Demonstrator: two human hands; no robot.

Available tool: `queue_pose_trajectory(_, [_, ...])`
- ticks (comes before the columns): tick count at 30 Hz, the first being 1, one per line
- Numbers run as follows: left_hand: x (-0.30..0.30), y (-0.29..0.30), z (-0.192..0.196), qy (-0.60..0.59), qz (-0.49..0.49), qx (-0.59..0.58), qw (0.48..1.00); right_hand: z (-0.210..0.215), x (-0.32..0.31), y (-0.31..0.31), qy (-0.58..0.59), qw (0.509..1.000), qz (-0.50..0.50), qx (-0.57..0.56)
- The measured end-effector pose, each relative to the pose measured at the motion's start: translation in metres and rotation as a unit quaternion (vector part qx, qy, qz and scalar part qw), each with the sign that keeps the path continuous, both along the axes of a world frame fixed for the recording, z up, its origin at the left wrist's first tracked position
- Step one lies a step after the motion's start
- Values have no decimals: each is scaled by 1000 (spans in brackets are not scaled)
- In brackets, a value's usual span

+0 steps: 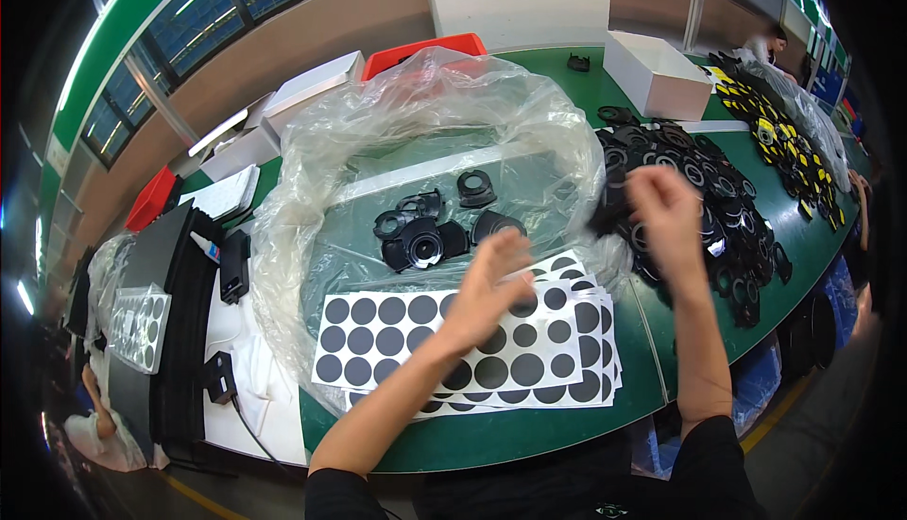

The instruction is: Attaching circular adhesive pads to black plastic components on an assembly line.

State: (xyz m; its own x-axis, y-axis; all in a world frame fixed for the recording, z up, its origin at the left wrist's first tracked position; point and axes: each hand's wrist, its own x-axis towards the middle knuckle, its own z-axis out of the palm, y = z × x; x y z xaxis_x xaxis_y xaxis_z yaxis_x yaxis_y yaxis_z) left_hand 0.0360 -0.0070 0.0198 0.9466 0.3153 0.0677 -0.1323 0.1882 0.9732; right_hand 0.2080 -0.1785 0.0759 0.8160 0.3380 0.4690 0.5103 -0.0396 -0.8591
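Note:
My left hand [489,291] hovers over white sheets of round dark grey stickers [389,340], fingers apart, with nothing visible in it. Over to the right, my right hand [667,213] is closed and slightly smeared by motion. At its fingertips is a blurred black plastic part [610,206], in front of a heap of black plastic parts with round openings [727,189]. Beyond the sheets, several similar black parts [416,241] lie on a clear plastic bag [312,170] spread on the green table. One black part [495,225] sits just past my left fingertips.
A white open box [657,76] stands at the back right, and a red bin [425,51] behind the bag. Farther right lies a pile of yellow-and-black parts [775,137]. To the left are a black device [234,265], a cable and white boxes [312,85]. Other people sit at both sides.

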Motion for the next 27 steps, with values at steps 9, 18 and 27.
queue_pose_trajectory(9, [-20, 72, 14, 184, 173, 690, 678, 16, 30, -46, -258, 915, -292, -101])
queue_pose_trajectory(18, [-15, 65, 28, 88, 248, 634, 727, -37, -74, 15, -209, 893, 265, -298])
queue_pose_trajectory(27, [-8, 51, 36, 82, 49, -43, 994, -39, -55, 36, -105, 859, 272, -422])
